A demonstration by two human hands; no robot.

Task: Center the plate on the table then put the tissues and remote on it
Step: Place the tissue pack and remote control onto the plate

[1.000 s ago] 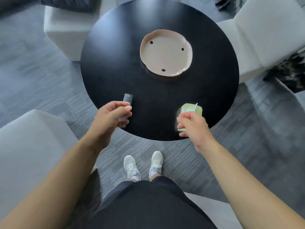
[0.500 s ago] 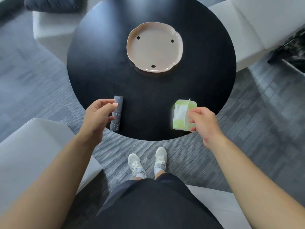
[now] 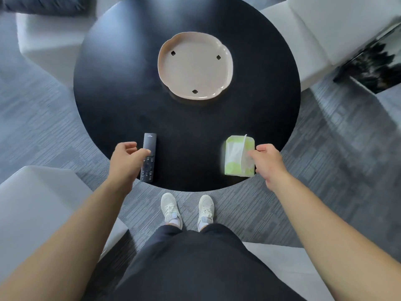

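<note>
A beige lobed plate (image 3: 195, 66) with three small dark marks sits on the round black table (image 3: 121, 94), slightly beyond its middle. A black remote (image 3: 149, 157) lies flat near the front left edge. My left hand (image 3: 127, 158) is just left of it, fingers loosely apart, one fingertip resting on the remote's middle. A green and white tissue pack (image 3: 237, 156) lies near the front right edge. My right hand (image 3: 268, 159) is at its right side, fingertips touching the pack's edge, not closed around it.
White upholstered seats stand at the back left (image 3: 50, 40), back right (image 3: 329, 29) and front left (image 3: 36, 213) of the table. A dark framed object (image 3: 375, 68) leans at the right. My feet (image 3: 186, 209) stand on grey carpet at the table's front edge.
Both hands have slid outward off the remote and the tissue pack, which now lie uncovered on the table. The view has tilted, so the plate sits lower in the frame.
</note>
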